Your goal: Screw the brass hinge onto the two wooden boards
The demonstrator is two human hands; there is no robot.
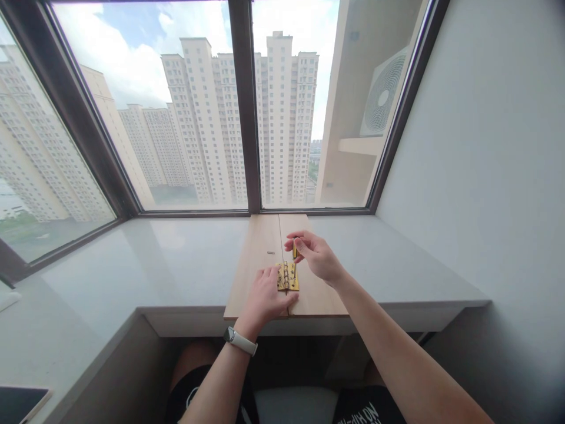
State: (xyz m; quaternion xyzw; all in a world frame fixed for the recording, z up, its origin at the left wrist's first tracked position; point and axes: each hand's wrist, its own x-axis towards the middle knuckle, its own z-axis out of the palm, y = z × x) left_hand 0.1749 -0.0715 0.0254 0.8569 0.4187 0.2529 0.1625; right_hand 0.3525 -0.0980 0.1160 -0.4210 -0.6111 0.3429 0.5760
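Observation:
A gold-coloured hinge (292, 284) lies unfolded across the seam between two light wooden boards (247, 265). My left hand (267, 294) rests on the left board, fingers apart, its fingertips at the hinge's left leaf and its thumb by the lower edge. Pinched in my right hand (312, 252) is a small screwdriver with a yellow handle (295, 251); its shaft points down onto the hinge's right leaf. Small dark screws seem to sit on the hinge, too small to make out fully. A small metal piece (271, 252) lies on the left board above my left hand.
The boards lie on a white window ledge (189, 253), their near ends sticking out slightly past its front edge. Window frames (251, 118) stand behind, and a white wall (494, 147) is at the right. A dark flat device (22, 403) shows at the lower left.

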